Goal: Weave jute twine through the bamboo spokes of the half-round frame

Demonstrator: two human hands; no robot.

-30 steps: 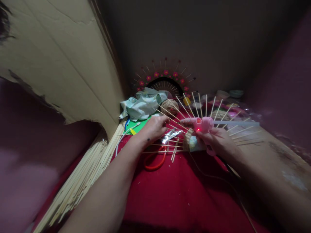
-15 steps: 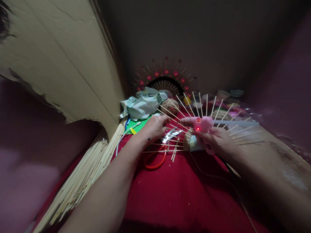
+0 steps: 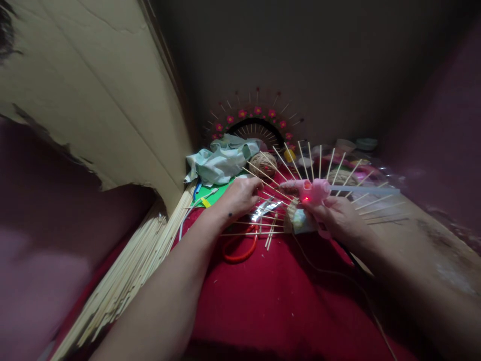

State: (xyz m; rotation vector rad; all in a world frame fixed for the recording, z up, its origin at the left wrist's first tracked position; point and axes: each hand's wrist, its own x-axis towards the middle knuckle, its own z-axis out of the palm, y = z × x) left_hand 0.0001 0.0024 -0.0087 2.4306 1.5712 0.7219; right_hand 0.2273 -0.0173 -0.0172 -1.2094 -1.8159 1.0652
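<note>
Head view shows, nearest to us, a red cloth [image 3: 270, 301] with a bundle of thin sticks [image 3: 128, 271] along its left edge. Farther, orange-handled scissors [image 3: 240, 249] lie partly under a fan of wooden sticks [image 3: 319, 163]. Our left hand [image 3: 238, 198] rests on the left sticks of this fan, fingers bent down; if they pinch a stick, we cannot tell. Our right hand [image 3: 338, 218] is closed around a pink glue gun [image 3: 313, 192], which sits above its fingers, nozzle pointing left, near the left fingertips. Beyond, we see a twine ball [image 3: 262, 164] and a flowered stick wreath [image 3: 257, 123] at the far wall.
</note>
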